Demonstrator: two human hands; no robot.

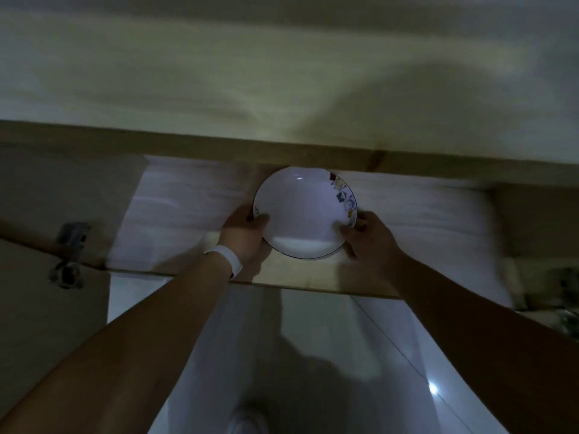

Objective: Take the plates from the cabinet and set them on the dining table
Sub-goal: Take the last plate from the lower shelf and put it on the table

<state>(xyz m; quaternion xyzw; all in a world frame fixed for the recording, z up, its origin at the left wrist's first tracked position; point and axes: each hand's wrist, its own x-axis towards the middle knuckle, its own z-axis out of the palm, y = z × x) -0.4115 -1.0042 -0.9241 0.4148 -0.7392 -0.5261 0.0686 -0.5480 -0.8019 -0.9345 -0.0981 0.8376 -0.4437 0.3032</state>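
Note:
A white plate (302,211) with a thin dark rim and small coloured squares along its right edge is held up in front of the open wall cabinet (282,151), tilted toward me. My left hand (246,233), with a white band on the wrist, grips the plate's left edge. The right edge is gripped by my right hand (368,234). Both arms reach upward. The plate is just above the cabinet's bottom shelf (297,278). The picture is dim and blurred.
An open cabinet door (47,308) with two metal hinges (70,255) stands at the left. White tiled wall (313,355) runs below the cabinet. The ceiling (282,73) fills the top. Dim objects sit at the right edge (560,296).

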